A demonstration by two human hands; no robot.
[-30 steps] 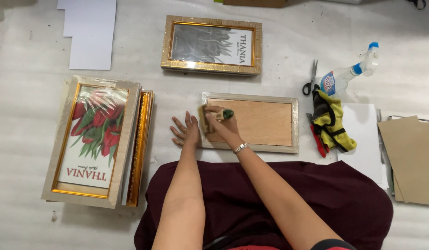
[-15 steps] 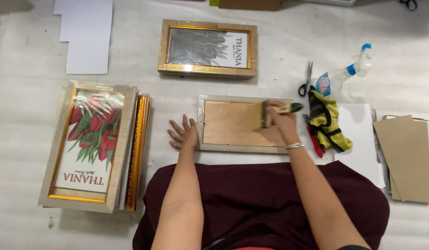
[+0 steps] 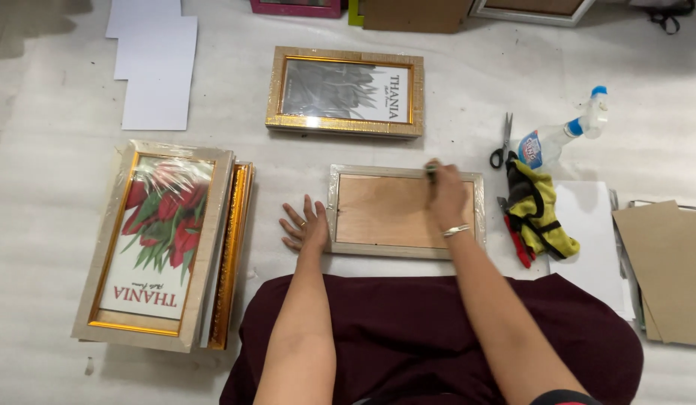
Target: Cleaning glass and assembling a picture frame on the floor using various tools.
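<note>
At nine o'clock a stack of wrapped picture frames (image 3: 164, 244) is seen, the top one showing red flowers, with white sheets of paper (image 3: 153, 64) lying at eleven o'clock. The left hand (image 3: 306, 223) is laid flat with fingers spread, palm down, touching the left edge of the face-down frame (image 3: 405, 211); nothing is held in it. That frame, its brown backing board turned up, is placed at the centre just ahead of the lap, and a second gold frame (image 3: 345, 91) is set beyond it at twelve o'clock. The right hand (image 3: 447, 196) is closed over the frame's upper edge toward one o'clock; a small dark tool seems to be gripped in it, though the object is mostly hidden. At two o'clock scissors (image 3: 502, 142) and a spray bottle (image 3: 562, 139) are found, a yellow cloth (image 3: 539, 214) near them at three o'clock, and brown boards (image 3: 667, 266) at the far right.
</note>
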